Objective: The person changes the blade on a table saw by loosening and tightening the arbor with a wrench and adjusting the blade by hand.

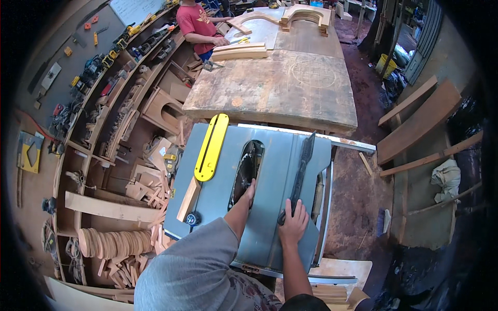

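Observation:
A grey-blue table saw [270, 217] stands right before me, the long opening in its top uncovered. Inside that opening a dark round saw blade [247, 168] shows. My left hand [250, 193] reaches into the opening beside the blade; its fingers are mostly hidden there. On the right of the saw top, my right hand [293, 222] lies over the lower end of a long black tool [299, 179], fingers draped across it. The tool's far end widens like a brush. A yellow slotted throat plate [211, 147] rests at the left, touching a wooden strip [189, 199].
Beyond the saw stands a large wooden workbench [270, 85] with curved wooden parts [306, 16]; a person in a red shirt [194, 23] works there. Shelves of power tools [106, 65] line the left. Wood offcuts [124, 269] are heaped below. Curved boards [420, 124] lean at right.

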Demonstrator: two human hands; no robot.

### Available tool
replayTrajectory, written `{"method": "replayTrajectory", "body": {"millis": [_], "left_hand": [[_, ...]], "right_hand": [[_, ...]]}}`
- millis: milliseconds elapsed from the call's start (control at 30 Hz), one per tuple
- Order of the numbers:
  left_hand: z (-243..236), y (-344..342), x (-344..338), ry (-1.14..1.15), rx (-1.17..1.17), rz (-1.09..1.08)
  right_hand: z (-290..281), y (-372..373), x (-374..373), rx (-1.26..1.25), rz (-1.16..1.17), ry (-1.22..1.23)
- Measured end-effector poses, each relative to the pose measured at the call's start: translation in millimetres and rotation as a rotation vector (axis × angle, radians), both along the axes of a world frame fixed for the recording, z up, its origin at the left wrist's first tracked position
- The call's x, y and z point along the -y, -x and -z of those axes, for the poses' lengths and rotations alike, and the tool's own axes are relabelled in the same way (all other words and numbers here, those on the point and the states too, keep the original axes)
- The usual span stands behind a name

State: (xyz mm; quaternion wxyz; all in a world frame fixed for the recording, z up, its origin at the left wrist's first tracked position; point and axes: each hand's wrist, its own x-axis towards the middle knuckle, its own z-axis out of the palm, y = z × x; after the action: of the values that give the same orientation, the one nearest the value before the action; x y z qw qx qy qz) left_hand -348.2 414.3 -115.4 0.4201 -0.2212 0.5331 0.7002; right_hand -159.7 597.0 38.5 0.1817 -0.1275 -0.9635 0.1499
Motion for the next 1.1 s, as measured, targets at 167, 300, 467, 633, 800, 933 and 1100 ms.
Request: {"method": "replayTrajectory", "body": {"millis": [167, 300, 467, 633, 800, 933, 1100], "left_hand": [[-1, 3, 1, -0.024, 0.058, -0.049], [-8, -2, -5, -0.046, 0.114, -0.084], [-7, -5, 4, -0.014, 0.09, -0.074], [-9, -12, -1, -0.004, 0.091, -0.032], [-11, -11, 2, 0.055, 0.138, -0.076], [-21, -16, -6, 0.057, 0.114, -0.005], [-26, -16, 3, 0.078, 0.059, 0.091]], "right_hand": [[-3, 2, 0, -0.024, -0.006, -0.012], [-2, 0, -2, -0.006, -0.009, -0.011], [-3, 2, 2, -0.024, 0.008, 0.003], [3, -3, 0, -0.004, 0.021, -0.015], [-1, 1, 2, -0.018, 0.002, -0.012], [1, -3, -4, 0.025, 0.018, 0.008], [-5, 2, -3, -0.024, -0.016, 0.018]]}}
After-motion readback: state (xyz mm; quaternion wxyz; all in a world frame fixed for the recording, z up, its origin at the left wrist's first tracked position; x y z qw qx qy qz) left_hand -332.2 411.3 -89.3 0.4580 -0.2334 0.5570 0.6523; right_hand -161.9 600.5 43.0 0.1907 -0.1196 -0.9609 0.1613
